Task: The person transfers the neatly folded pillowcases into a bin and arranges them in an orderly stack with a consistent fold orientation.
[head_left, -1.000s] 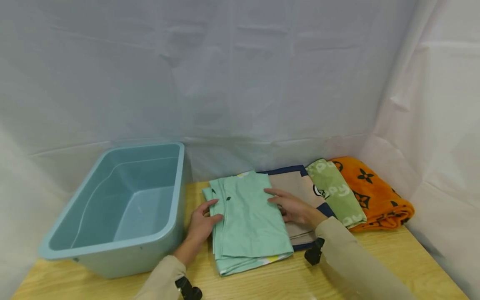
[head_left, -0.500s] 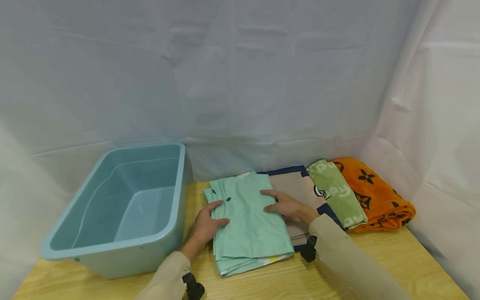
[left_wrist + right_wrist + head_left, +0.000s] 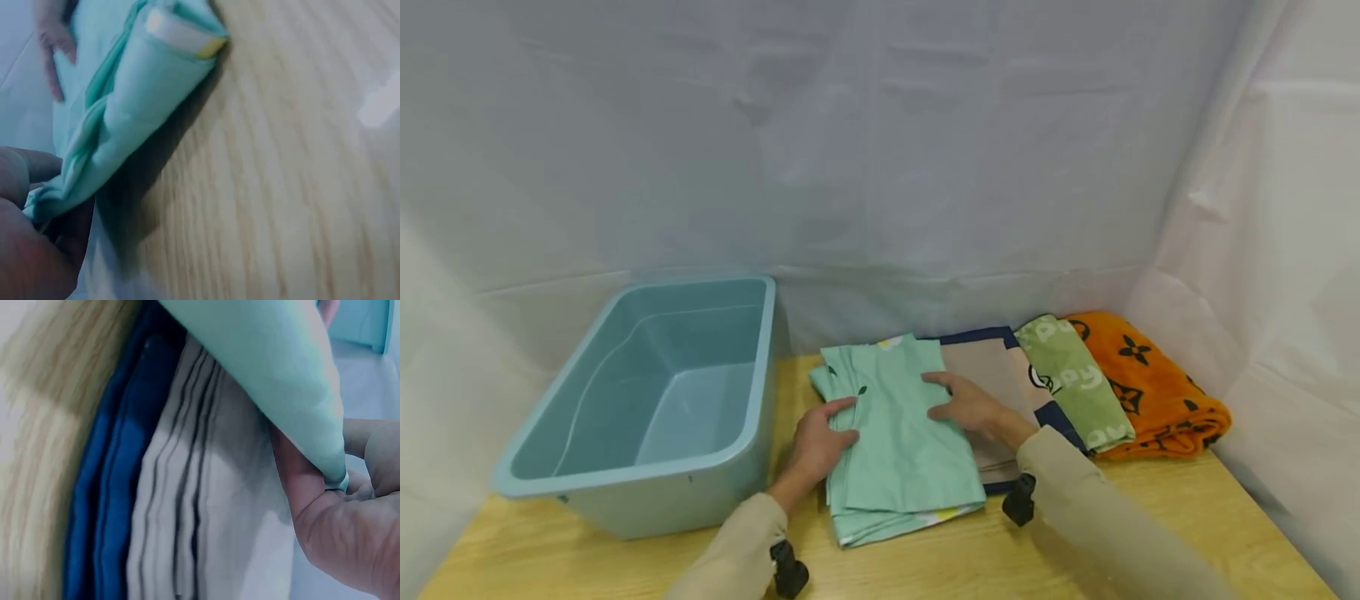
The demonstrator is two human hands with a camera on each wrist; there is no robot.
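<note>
Left hand grips the left edge of the folded mint-green cloth, fingers curled round it. Right hand pinches the right edge (thumb beneath, per the wrist view). The cloth lies between the two hands, partly over a beige and navy cloth; a blue tub stands beyond the left fingers.

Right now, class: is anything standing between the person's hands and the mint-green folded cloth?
Nothing visible: the left hand and right hand already grip the mint-green cloth at its two side edges.
</note>
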